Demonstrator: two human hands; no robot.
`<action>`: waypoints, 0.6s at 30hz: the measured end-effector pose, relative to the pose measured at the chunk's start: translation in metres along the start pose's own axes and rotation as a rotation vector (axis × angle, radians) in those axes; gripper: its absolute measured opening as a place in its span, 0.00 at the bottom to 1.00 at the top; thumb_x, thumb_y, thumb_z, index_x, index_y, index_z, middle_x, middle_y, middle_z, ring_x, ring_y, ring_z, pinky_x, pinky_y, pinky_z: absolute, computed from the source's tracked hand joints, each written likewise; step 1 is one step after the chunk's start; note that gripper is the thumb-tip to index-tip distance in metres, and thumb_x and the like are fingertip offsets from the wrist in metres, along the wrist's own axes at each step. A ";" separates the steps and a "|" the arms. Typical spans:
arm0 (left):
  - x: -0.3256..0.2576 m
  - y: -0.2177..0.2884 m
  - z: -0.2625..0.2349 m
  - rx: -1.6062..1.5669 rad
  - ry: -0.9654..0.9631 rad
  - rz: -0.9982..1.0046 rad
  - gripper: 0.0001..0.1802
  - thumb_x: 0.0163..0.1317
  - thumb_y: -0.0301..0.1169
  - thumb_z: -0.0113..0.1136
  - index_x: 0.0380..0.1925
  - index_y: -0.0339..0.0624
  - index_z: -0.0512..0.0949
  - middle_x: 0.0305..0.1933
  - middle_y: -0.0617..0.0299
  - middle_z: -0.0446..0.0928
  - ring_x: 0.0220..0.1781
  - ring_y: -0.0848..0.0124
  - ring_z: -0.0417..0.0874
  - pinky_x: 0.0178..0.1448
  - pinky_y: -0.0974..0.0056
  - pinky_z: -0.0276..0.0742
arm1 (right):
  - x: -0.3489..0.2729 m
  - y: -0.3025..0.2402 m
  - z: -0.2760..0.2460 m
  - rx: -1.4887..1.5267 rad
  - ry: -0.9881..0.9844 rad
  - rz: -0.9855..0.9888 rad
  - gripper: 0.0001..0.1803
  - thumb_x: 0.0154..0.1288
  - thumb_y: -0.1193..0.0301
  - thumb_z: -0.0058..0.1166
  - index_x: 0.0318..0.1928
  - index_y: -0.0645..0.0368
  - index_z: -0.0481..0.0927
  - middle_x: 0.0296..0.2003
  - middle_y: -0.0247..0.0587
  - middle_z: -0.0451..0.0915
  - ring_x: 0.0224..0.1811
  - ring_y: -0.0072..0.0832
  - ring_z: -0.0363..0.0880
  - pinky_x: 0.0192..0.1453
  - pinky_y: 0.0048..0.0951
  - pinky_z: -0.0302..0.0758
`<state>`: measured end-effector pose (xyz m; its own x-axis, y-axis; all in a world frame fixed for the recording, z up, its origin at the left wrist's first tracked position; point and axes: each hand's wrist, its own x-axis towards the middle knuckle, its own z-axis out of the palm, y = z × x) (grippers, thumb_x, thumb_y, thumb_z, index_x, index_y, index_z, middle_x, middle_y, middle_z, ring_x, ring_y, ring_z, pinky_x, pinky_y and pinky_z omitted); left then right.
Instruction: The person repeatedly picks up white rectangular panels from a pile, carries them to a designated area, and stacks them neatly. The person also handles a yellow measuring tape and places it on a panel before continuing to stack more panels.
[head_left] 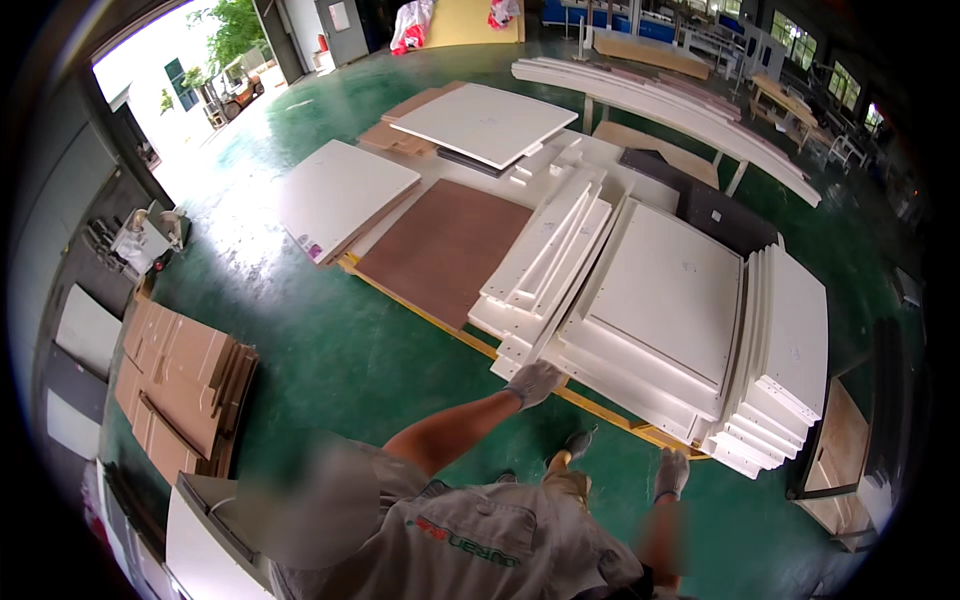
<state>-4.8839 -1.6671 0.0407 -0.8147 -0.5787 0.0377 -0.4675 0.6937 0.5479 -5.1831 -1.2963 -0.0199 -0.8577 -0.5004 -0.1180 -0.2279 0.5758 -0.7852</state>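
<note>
My left hand, in a pale work glove, is closed at the near left corner of a stack of white panels, its fingers curled at a panel's edge. Farther right, my right hand, also gloved, is closed at the near edge of the same stack, by its right corner. The panels' edges partly hide the fingers of both hands. Small holes show along several panel edges. Left of this stack lie narrower white panels, and on its right stands a tight row of white boards.
Beneath the panels runs a yellow frame. A brown board and other white panels lie farther left. Flattened cardboard is stacked at the left. Long white strips rest on a stand behind. A forklift is outside the doorway.
</note>
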 end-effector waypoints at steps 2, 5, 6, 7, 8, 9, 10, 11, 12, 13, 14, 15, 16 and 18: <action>0.068 0.035 -0.011 -0.320 -0.012 -0.308 0.22 0.67 0.45 0.61 0.53 0.42 0.79 0.56 0.46 0.81 0.60 0.48 0.80 0.63 0.49 0.77 | 0.037 -0.083 -0.015 -0.139 0.139 -0.020 0.32 0.69 0.53 0.59 0.62 0.66 0.78 0.63 0.60 0.77 0.67 0.53 0.75 0.71 0.45 0.70; 0.127 0.026 -0.009 -0.136 0.112 -0.279 0.30 0.66 0.47 0.63 0.59 0.34 0.78 0.63 0.40 0.78 0.65 0.46 0.78 0.71 0.50 0.73 | 0.119 -0.108 -0.009 -0.379 0.174 0.015 0.40 0.68 0.49 0.61 0.71 0.63 0.70 0.72 0.58 0.68 0.74 0.54 0.67 0.76 0.44 0.66; 0.145 0.022 -0.011 -0.112 0.115 -0.264 0.33 0.65 0.48 0.64 0.60 0.32 0.76 0.68 0.41 0.74 0.70 0.46 0.74 0.74 0.51 0.70 | 0.144 -0.115 -0.011 -0.421 0.195 0.038 0.41 0.67 0.49 0.61 0.72 0.63 0.69 0.73 0.59 0.67 0.73 0.54 0.67 0.76 0.45 0.66; 0.167 0.019 -0.012 -0.083 0.051 -0.317 0.36 0.66 0.49 0.63 0.65 0.32 0.73 0.73 0.40 0.69 0.75 0.47 0.68 0.77 0.53 0.67 | 0.168 -0.118 -0.011 -0.461 0.213 0.060 0.43 0.67 0.48 0.61 0.72 0.63 0.68 0.73 0.60 0.66 0.73 0.55 0.67 0.76 0.45 0.66; 0.192 0.019 -0.012 -0.046 0.014 -0.368 0.38 0.66 0.49 0.63 0.68 0.32 0.70 0.74 0.40 0.67 0.77 0.47 0.66 0.78 0.53 0.66 | 0.192 -0.115 -0.014 -0.496 0.202 0.109 0.45 0.64 0.47 0.64 0.73 0.63 0.67 0.74 0.61 0.64 0.73 0.54 0.68 0.75 0.45 0.67; 0.216 0.019 -0.013 -0.009 -0.022 -0.419 0.41 0.67 0.50 0.63 0.70 0.31 0.67 0.76 0.40 0.65 0.78 0.47 0.64 0.79 0.53 0.65 | 0.213 -0.113 -0.015 -0.506 0.177 0.163 0.46 0.63 0.47 0.64 0.73 0.62 0.68 0.73 0.60 0.66 0.72 0.54 0.69 0.75 0.45 0.68; 0.233 0.012 -0.009 -0.026 -0.018 -0.437 0.42 0.67 0.51 0.62 0.70 0.30 0.66 0.75 0.38 0.66 0.77 0.46 0.66 0.78 0.53 0.65 | 0.231 -0.116 -0.014 -0.521 0.145 0.215 0.46 0.62 0.47 0.65 0.73 0.61 0.68 0.72 0.60 0.67 0.72 0.53 0.70 0.74 0.46 0.69; 0.246 0.002 -0.005 -0.044 -0.015 -0.458 0.44 0.66 0.52 0.62 0.71 0.28 0.65 0.74 0.37 0.67 0.76 0.46 0.68 0.78 0.52 0.66 | 0.244 -0.122 -0.011 -0.538 0.111 0.266 0.47 0.61 0.46 0.66 0.73 0.61 0.68 0.71 0.59 0.69 0.71 0.53 0.71 0.73 0.46 0.69; 0.259 -0.008 0.000 -0.063 -0.011 -0.479 0.46 0.66 0.53 0.61 0.71 0.27 0.64 0.72 0.35 0.68 0.74 0.45 0.70 0.77 0.52 0.66 | 0.255 -0.122 -0.006 -0.543 0.099 0.270 0.48 0.58 0.46 0.67 0.73 0.59 0.68 0.67 0.56 0.75 0.67 0.52 0.74 0.70 0.47 0.72; 0.270 -0.009 0.006 -0.114 -0.048 -0.539 0.45 0.67 0.52 0.62 0.72 0.28 0.63 0.73 0.35 0.68 0.74 0.44 0.70 0.77 0.52 0.67 | 0.259 -0.120 -0.002 -0.543 0.136 0.253 0.48 0.58 0.46 0.68 0.72 0.59 0.68 0.65 0.56 0.76 0.66 0.53 0.75 0.70 0.47 0.72; 0.283 -0.006 0.004 -0.151 -0.081 -0.594 0.45 0.67 0.51 0.62 0.73 0.29 0.61 0.73 0.35 0.67 0.74 0.44 0.69 0.77 0.52 0.67 | 0.258 -0.118 0.006 -0.530 0.175 0.236 0.48 0.57 0.47 0.69 0.72 0.59 0.68 0.63 0.55 0.78 0.65 0.53 0.76 0.69 0.48 0.73; 0.294 -0.001 0.002 -0.187 -0.116 -0.648 0.45 0.68 0.49 0.63 0.74 0.30 0.60 0.74 0.35 0.67 0.75 0.43 0.69 0.77 0.52 0.67 | 0.251 -0.116 0.012 -0.487 0.185 0.227 0.48 0.56 0.49 0.70 0.72 0.59 0.68 0.63 0.54 0.78 0.65 0.53 0.76 0.69 0.48 0.73; 0.293 -0.001 0.003 -0.131 -0.111 -0.608 0.46 0.66 0.48 0.65 0.73 0.28 0.60 0.70 0.32 0.69 0.72 0.42 0.72 0.76 0.52 0.70 | 0.243 -0.119 0.020 -0.450 0.185 0.213 0.48 0.55 0.50 0.71 0.72 0.59 0.68 0.62 0.54 0.78 0.65 0.53 0.76 0.68 0.48 0.73; 0.297 -0.005 0.003 -0.186 -0.081 -0.697 0.46 0.65 0.48 0.67 0.71 0.26 0.61 0.69 0.31 0.70 0.71 0.42 0.73 0.75 0.52 0.70 | 0.221 -0.154 0.032 -0.451 0.189 0.246 0.47 0.51 0.55 0.74 0.69 0.61 0.70 0.64 0.54 0.75 0.69 0.53 0.70 0.71 0.48 0.70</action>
<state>-5.1242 -1.8412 0.0468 -0.3749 -0.8214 -0.4298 -0.8269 0.0867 0.5556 -5.3231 -1.5168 0.0558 -0.9689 -0.2155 -0.1216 -0.1499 0.9021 -0.4047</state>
